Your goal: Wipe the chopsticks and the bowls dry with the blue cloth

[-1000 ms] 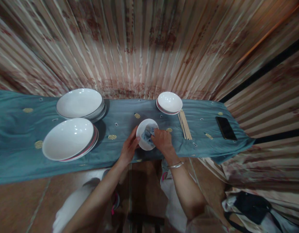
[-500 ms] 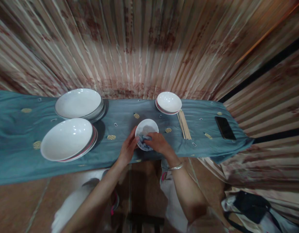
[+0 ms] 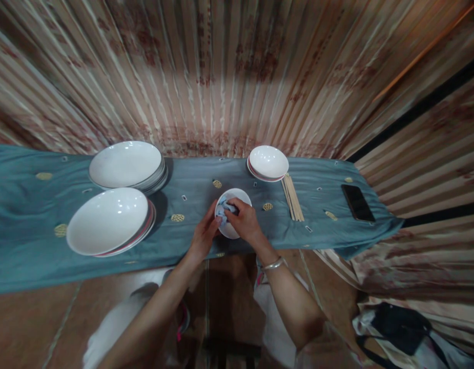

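A small white bowl (image 3: 233,233) is held over the near part of the cloth-covered table, its inside facing me. My left hand (image 3: 205,230) grips the bowl's left rim, thumb over the edge and fingers behind it. Inside the bowl, my right hand (image 3: 244,219) is closed on a crumpled light-blue cloth (image 3: 223,207), pressed against the inner wall toward the upper left. The fingertips of the right hand are partly hidden by the cloth. A silver bangle (image 3: 274,264) circles the right wrist.
Stacked large white plates (image 3: 125,164) and wide bowls (image 3: 108,220) stand at left. Behind the right hand sit stacked small bowls (image 3: 268,161), with wooden chopsticks (image 3: 293,200) beside them. A black phone (image 3: 357,203) lies near the right end; a pleated curtain (image 3: 229,77) hangs behind.
My right hand has shifted the light-blue cloth from the lower part of the bowl up toward its upper left. My left hand keeps its hold on the rim.
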`<state>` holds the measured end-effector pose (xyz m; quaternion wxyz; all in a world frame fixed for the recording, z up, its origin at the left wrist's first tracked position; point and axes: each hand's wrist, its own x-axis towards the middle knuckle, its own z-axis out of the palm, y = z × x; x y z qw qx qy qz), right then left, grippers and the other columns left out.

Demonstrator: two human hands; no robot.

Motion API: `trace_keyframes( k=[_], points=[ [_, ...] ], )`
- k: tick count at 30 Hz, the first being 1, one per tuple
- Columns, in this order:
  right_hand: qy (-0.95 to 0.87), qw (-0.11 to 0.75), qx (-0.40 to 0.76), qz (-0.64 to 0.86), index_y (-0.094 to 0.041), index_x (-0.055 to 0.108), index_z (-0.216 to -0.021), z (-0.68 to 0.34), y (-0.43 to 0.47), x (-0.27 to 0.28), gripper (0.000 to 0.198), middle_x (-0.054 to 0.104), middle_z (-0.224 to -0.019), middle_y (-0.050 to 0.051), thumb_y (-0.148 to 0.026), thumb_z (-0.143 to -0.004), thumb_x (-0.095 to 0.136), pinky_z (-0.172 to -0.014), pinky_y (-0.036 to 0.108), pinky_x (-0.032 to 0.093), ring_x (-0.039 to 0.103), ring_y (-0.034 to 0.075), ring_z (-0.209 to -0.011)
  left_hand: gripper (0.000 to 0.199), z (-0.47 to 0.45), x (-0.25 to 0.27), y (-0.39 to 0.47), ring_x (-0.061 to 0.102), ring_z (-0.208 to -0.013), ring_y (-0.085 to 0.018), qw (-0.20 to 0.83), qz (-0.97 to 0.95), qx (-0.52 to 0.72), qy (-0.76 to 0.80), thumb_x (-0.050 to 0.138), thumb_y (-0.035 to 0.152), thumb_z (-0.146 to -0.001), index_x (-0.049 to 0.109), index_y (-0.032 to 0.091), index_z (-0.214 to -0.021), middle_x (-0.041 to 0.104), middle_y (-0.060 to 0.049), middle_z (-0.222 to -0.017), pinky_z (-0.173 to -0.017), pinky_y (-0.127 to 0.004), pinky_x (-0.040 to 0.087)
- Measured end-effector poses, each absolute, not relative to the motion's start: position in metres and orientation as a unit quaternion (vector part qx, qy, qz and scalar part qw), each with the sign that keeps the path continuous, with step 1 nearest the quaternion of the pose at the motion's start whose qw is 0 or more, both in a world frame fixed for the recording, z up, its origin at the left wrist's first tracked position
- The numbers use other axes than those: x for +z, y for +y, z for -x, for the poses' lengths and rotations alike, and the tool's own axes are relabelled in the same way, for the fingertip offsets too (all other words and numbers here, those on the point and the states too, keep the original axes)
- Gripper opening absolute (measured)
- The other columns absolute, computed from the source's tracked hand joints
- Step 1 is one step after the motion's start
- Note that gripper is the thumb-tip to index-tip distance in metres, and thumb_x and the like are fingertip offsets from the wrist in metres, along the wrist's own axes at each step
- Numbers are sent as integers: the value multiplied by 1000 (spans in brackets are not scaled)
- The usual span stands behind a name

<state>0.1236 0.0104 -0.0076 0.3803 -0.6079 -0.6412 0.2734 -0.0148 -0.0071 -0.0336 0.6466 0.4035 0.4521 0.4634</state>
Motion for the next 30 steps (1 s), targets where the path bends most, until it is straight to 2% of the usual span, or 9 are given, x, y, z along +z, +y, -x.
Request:
trace_keyframes(
  k=[10, 19, 30],
  points=[
    [-610, 401, 223, 646, -19, 67, -97, -126, 23, -1, 20, 74, -96, 5, -32, -84, 60, -82, 28, 48, 67, 18, -86, 75, 14, -31, -9, 46, -133, -34, 639, -419, 467, 444, 71, 55, -73, 52, 25, -140, 49, -8, -149, -94, -41, 54],
    [-614, 328, 150, 702, -17, 65, -97, -137, 31, 2, 17, 74, -89, 7, -30, -89, 59, -76, 27, 46, 68, 21, -86, 75, 15, -30, -10, 49, -131, -35, 646, -415, 460, 445, 72, 55, -73, 54, 23, -138, 48, -10, -149, -91, -40, 55],
    [-617, 221, 92, 750, -16, 63, -100, -150, 31, 2, 18, 73, -92, 12, -31, -93, 56, -76, 31, 46, 69, 25, -87, 79, 14, -25, -12, 52, -127, -36, 638, -419, 452, 461, 72, 55, -71, 52, 25, -141, 50, -9, -147, -87, -40, 57]
  ],
)
